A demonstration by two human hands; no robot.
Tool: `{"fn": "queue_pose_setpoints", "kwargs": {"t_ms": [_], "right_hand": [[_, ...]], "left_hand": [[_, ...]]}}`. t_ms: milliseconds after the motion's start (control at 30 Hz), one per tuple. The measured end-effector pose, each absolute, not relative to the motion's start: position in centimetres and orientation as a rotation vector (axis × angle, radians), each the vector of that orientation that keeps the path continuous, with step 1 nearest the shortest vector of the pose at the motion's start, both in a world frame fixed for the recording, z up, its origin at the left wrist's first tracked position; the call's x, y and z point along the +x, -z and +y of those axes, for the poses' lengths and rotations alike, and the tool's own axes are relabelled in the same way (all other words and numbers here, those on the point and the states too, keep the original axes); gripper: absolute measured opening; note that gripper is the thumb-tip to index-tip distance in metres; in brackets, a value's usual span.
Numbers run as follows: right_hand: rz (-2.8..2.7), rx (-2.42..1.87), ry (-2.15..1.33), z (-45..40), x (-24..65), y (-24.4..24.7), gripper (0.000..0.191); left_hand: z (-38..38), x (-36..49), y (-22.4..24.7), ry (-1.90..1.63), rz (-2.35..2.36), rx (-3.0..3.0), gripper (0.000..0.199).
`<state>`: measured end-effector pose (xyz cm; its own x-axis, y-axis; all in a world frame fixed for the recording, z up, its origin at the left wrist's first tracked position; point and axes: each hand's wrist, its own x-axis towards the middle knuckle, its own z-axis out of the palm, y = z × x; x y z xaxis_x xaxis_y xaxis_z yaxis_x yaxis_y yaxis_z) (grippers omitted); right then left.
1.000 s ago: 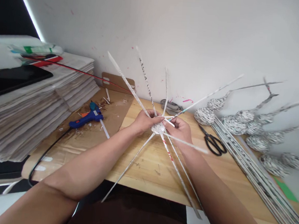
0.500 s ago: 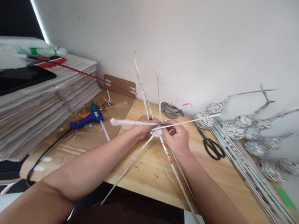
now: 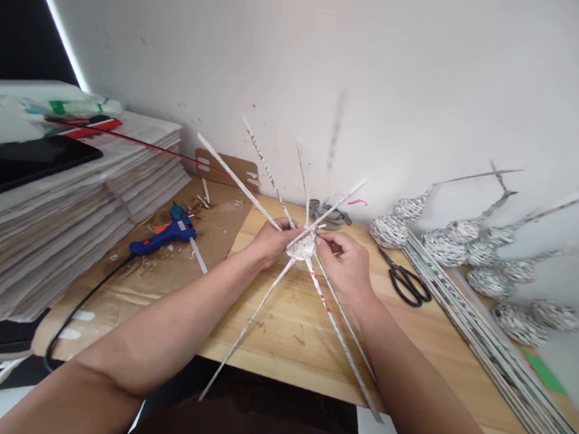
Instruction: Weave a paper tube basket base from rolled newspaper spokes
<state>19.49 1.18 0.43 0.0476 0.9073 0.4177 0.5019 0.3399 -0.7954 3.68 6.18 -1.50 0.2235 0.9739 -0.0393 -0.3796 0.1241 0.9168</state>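
A small woven paper piece (image 3: 301, 247) is between my hands above the wooden table, with several rolled paper strips radiating from it. My left hand (image 3: 272, 244) grips its left side, thumb across the top near the crossing strips. On the right side, my right hand (image 3: 341, 258) has thumb and index finger pinched at the edge of the piece, by a strip end. One white strip (image 3: 340, 204) slants up to the right over the centre. Strips also point up toward the wall and down toward my body.
A blue glue gun (image 3: 167, 236) lies on cardboard at left, beside stacked newspapers (image 3: 141, 188). Black scissors (image 3: 407, 283), a bundle of paper rods (image 3: 480, 339) and several woven paper shapes (image 3: 445, 248) are at right. A grey cloth (image 3: 332, 218) lies by the wall.
The strip that pointed left now slants up-left, and the one at right has swung steeper upward. A blurred strip shows against the wall. Both hands stay at the woven piece.
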Motion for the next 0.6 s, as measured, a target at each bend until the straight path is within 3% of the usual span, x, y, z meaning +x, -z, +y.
{"fn": "queue_pose_setpoints", "kwargs": {"t_ms": [233, 433, 600], "right_hand": [[-1.388, -1.104, -1.186, 2.0, 20.6, -1.3, 0.027], [-1.414, -1.157, -1.180, 1.4, 20.8, -2.7, 0.036], [-1.482, -1.190, -1.189, 1.3, 20.9, -2.9, 0.028]], "left_hand": [[5.6, 3.5, 0.7, -1.181, 0.758, 1.034, 0.038], [4.9, 3.5, 0.3, -1.137, 0.775, 1.191, 0.036], [5.1, 3.4, 0.4, -1.127, 0.775, 1.224, 0.036]]}}
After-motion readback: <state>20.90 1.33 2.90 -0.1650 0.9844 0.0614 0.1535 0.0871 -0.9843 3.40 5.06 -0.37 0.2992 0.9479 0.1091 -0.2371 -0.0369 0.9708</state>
